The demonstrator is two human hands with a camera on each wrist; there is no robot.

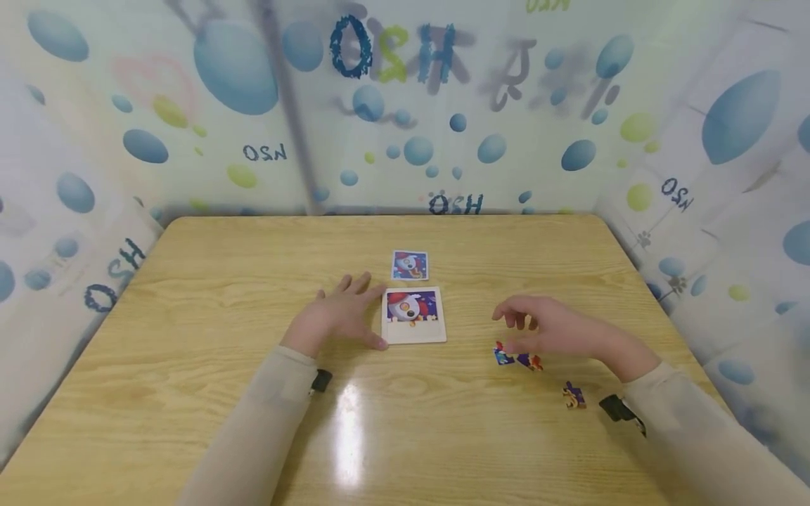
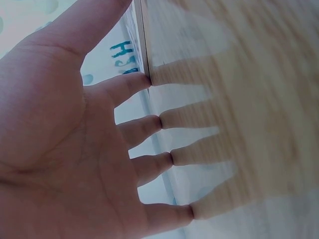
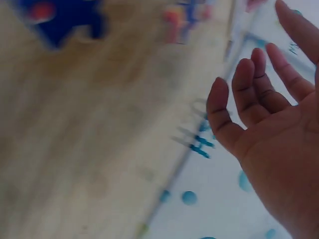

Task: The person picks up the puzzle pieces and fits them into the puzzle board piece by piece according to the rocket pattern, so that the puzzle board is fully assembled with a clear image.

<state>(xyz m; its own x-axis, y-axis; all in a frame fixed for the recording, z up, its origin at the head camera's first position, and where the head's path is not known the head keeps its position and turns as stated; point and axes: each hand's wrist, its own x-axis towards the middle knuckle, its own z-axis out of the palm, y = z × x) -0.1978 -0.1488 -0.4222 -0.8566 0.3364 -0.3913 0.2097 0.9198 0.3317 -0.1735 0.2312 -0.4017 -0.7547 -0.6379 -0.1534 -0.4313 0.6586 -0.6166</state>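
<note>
A square white-framed jigsaw puzzle (image 1: 414, 333) lies mid-table. Its upper part shows a cartoon picture; a bare strip runs along the bottom. My left hand (image 1: 342, 314) is spread at its left side, thumb by the lower left corner and index fingertip by the upper left edge. The left wrist view shows these fingertips (image 2: 167, 158) down on the tabletop. Over to the right, my right hand (image 1: 557, 328) hovers, fingers loosely bent with nothing between them. Below it lie a blue puzzle piece (image 1: 503, 355) and a purple-and-orange piece (image 1: 534, 362), partly covered by the thumb.
A small picture card (image 1: 410, 266) with a similar cartoon lies just behind the puzzle. Nearer the right forearm is another loose puzzle piece (image 1: 574, 396). Patterned curtains (image 1: 392, 151) enclose the wooden table (image 1: 240, 281) at the back and sides.
</note>
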